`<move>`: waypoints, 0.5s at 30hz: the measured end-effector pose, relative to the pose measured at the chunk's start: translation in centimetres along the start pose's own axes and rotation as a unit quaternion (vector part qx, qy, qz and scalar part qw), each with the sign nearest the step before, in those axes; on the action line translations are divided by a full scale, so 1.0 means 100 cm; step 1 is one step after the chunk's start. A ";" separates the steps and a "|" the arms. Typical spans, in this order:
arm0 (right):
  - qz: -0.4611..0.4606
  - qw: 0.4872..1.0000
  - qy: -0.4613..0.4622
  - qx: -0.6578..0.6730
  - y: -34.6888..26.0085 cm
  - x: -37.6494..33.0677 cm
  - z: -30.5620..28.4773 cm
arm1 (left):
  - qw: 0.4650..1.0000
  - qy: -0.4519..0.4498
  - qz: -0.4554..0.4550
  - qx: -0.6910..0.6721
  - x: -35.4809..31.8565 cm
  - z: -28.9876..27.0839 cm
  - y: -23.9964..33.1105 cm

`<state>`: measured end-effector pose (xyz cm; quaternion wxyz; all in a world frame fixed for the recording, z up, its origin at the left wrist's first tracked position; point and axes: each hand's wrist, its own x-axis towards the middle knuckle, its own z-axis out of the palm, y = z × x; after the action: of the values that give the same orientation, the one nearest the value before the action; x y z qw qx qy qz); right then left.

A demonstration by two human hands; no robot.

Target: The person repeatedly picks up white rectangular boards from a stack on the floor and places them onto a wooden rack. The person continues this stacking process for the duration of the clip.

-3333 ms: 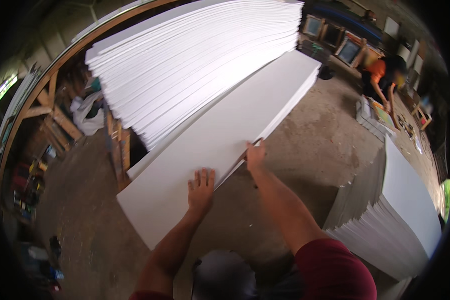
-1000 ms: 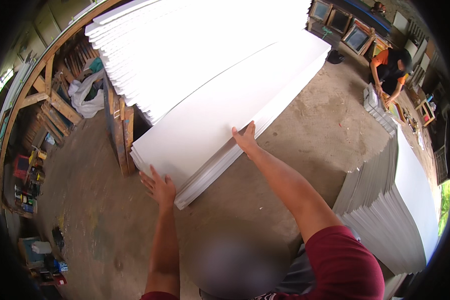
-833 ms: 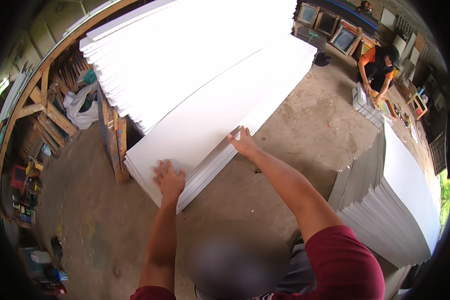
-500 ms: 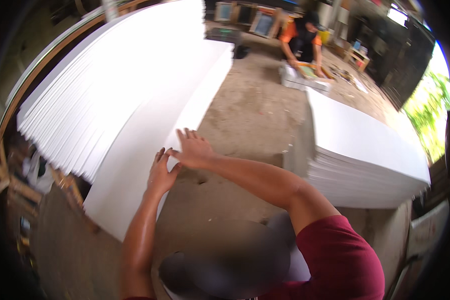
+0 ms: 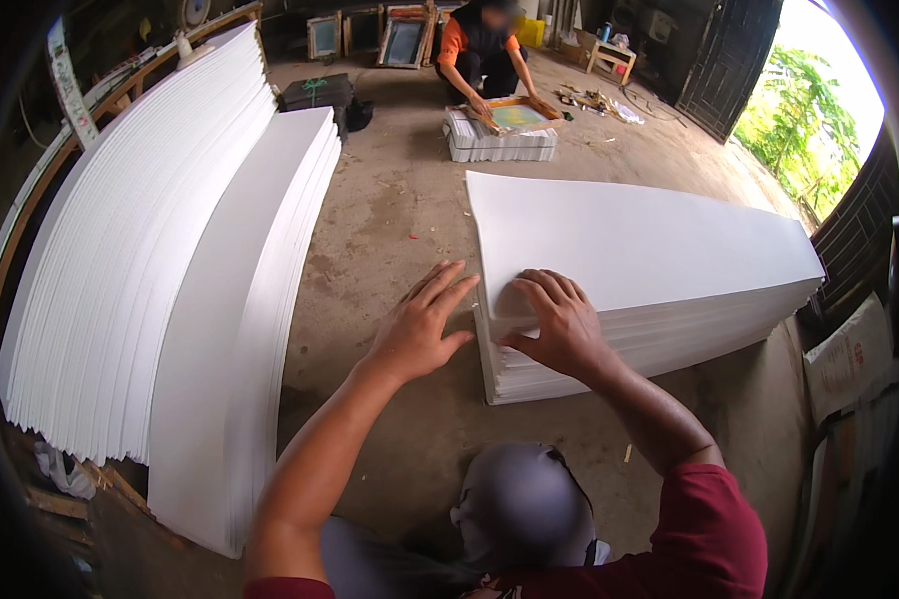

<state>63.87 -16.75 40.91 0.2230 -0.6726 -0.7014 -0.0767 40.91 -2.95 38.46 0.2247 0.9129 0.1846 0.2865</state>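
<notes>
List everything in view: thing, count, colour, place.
long sheet stacks: 3, white, two left, one right
small stack: 1, white, back centre
framed screen: 1, green-yellow, on small stack
co-worker: 1, orange-black clothing, behind screen
leaning frames: several, brown, back
box: 1, dark, behind left stacks
stand: 1, tan, back right
doors: 2, dark, flanking doorway
plants: uncounted, green, outside
sack: 1, whitish, right edge
left hand: 1, bare, just left of right stack
right hand: 1, bare, at right stack's near corner
sleeves: 2, maroon, lower edge
</notes>
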 end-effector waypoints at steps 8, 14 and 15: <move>-0.005 0.994 0.103 -0.032 0.018 0.001 0.008 | 0.987 0.003 0.122 0.109 0.057 0.018 0.011; -0.044 0.990 0.131 -0.037 0.062 -0.011 -0.030 | 0.964 0.008 0.186 0.190 0.094 -0.034 0.028; -0.028 0.989 0.129 -0.061 0.082 -0.020 -0.039 | 0.966 -0.003 0.179 0.187 0.095 -0.047 0.030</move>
<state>72.71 -19.51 41.92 0.2675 -0.6496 -0.6795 -0.2115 45.98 0.42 47.68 -0.0040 0.9575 0.0681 0.2802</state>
